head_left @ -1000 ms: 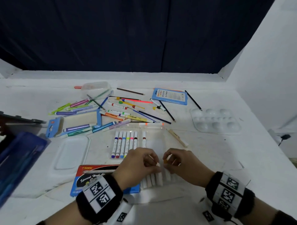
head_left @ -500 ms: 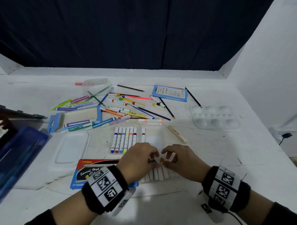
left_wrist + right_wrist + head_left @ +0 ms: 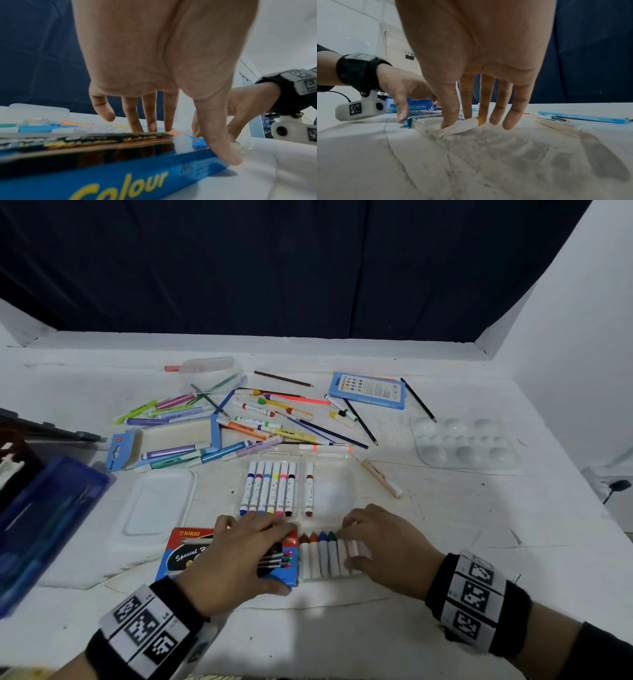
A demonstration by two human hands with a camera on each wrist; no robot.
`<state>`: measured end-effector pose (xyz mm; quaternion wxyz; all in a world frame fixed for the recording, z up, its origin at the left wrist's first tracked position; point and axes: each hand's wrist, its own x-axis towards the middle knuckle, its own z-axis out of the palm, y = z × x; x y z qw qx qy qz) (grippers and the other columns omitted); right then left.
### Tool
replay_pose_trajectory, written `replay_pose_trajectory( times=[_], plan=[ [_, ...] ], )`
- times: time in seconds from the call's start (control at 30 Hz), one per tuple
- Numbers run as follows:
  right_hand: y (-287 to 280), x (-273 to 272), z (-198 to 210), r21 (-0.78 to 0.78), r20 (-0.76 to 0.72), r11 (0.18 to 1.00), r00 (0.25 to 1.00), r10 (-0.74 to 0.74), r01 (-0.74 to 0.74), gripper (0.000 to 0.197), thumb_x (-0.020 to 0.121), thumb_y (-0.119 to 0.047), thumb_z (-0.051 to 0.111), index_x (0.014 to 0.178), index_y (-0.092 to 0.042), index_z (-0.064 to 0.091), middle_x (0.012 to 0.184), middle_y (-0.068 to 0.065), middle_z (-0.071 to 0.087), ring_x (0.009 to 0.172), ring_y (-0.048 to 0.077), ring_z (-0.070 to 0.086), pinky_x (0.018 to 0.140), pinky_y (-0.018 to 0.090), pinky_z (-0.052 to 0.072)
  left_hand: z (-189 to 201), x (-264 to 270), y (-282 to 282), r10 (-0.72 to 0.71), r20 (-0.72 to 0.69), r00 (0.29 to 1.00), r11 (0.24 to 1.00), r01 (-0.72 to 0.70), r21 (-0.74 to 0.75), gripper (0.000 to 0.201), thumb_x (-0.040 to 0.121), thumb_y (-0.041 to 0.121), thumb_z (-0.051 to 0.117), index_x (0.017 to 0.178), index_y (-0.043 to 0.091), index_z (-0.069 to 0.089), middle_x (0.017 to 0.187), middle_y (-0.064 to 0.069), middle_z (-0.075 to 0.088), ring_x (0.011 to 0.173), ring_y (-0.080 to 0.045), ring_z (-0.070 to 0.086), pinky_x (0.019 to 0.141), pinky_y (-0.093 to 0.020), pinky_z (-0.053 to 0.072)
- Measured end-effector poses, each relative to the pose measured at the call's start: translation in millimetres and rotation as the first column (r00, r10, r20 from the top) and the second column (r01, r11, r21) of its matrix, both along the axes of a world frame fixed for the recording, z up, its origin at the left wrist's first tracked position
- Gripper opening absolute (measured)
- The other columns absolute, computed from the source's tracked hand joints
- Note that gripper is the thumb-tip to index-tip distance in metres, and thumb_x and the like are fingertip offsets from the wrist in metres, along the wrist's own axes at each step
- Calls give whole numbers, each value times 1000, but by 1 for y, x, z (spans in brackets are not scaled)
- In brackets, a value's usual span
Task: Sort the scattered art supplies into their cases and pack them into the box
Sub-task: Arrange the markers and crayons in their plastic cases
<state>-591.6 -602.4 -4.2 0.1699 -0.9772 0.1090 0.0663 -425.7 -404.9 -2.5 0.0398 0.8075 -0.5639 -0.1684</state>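
A row of white-wrapped crayons (image 3: 318, 556) with brown, orange, blue and green tips lies in a clear tray near the front edge. My right hand (image 3: 363, 546) covers the row's right end, fingers straight; in the right wrist view the thumb (image 3: 447, 121) and fingertips touch an orange-tipped crayon (image 3: 469, 123). My left hand (image 3: 274, 556) lies flat on the blue and red crayon box (image 3: 191, 553) left of the row, fingers straight across its top (image 3: 120, 142), thumb (image 3: 221, 148) against its near corner. Beyond, a clear case (image 3: 329, 494) holds several markers (image 3: 270, 491).
Loose pens, pencils and markers (image 3: 239, 422) litter the middle of the white table. A white palette (image 3: 462, 443) sits at right, a blue card pack (image 3: 368, 390) behind, an open light-blue box (image 3: 164, 440) and a clear lid (image 3: 157, 501) at left, a dark blue case (image 3: 41, 525) at far left.
Both hands pinched one crayon over the row before. They have parted: the left moved left onto the crayon box, the right stays over the row, and the coloured tips now show.
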Motion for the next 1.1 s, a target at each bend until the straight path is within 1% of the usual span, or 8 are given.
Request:
replay_pose_trajectory(
  times=[0.17, 0.23, 0.3, 0.43, 0.6, 0.77, 0.97, 1.1],
  plan=[
    [-4, 6, 3, 54, -21, 998, 1000, 10, -9, 57, 85, -59, 60, 133, -30, 54, 124, -10, 54, 112, 10, 46, 95, 29, 43, -1, 0, 0, 3, 6, 1000, 1000, -2, -9, 81, 77, 71, 63, 146, 43, 31, 149, 24, 32, 135, -1, 29, 98, -29, 17],
    [-1, 7, 4, 22, -75, 999, 996, 42, -40, 72, 81, -70, 57, 140, -32, 44, 129, -12, 49, 115, 10, 43, 98, 33, 41, -1, 1, -1, 0, 13, 1000, 1000, 0, -12, 81, 78, 70, 63, 147, 42, 32, 150, 21, 33, 137, -4, 29, 98, -30, 17],
    [3, 9, 4, -44, -127, 996, 990, 69, -75, 80, 78, -72, 59, 144, -30, 38, 135, -11, 45, 118, 11, 41, 101, 35, 39, -2, 1, -1, -3, 15, 1000, 1000, 3, -17, 81, 78, 70, 63, 148, 40, 32, 150, 19, 34, 137, -5, 30, 97, -30, 17],
    [8, 13, 5, -55, -134, 995, 988, 71, -79, 79, 78, -65, 66, 143, -29, 39, 136, -10, 44, 119, 12, 39, 101, 33, 38, -4, 4, -2, -4, 15, 1000, 1000, 4, -8, 84, 77, 71, 62, 148, 38, 31, 150, 18, 35, 137, -7, 30, 96, -30, 15],
    [9, 12, 4, -6, -105, 999, 993, 50, -51, 77, 75, -66, 67, 140, -32, 42, 130, -12, 46, 114, 10, 40, 96, 33, 39, -5, 4, -1, -24, -14, 1000, 1000, 24, 1, 82, 77, 70, 64, 146, 41, 31, 148, 20, 35, 135, -5, 30, 103, -35, 19],
    [20, 21, 3, -33, -104, 999, 995, -3, 0, 78, 72, -68, 68, 138, -32, 44, 125, -9, 46, 111, 12, 42, 93, 33, 39, -7, 1, -1, -11, -25, 1000, 999, 10, -37, 79, 77, 70, 64, 144, 40, 33, 145, 21, 39, 130, -4, 34, 101, -34, 21],
    [30, 23, 2, -48, -114, 999, 993, -19, 13, 77, 74, -70, 65, 138, -32, 45, 125, -7, 46, 111, 13, 42, 95, 33, 40, -7, 1, -2, -5, 8, 1000, 1000, 5, -23, 80, 76, 73, 60, 144, 40, 33, 145, 22, 39, 128, -5, 35, 98, -36, 22],
    [27, 26, 7, -8, -120, 999, 992, -33, 33, 65, 79, -76, 52, 127, -32, 55, 115, -7, 48, 101, 12, 46, 88, 34, 44, -8, 5, -1, -8, -13, 1000, 1000, 8, -20, 79, 75, 72, 64, 141, 41, 35, 143, 23, 42, 127, -5, 37, 96, -37, 23]
  ],
)
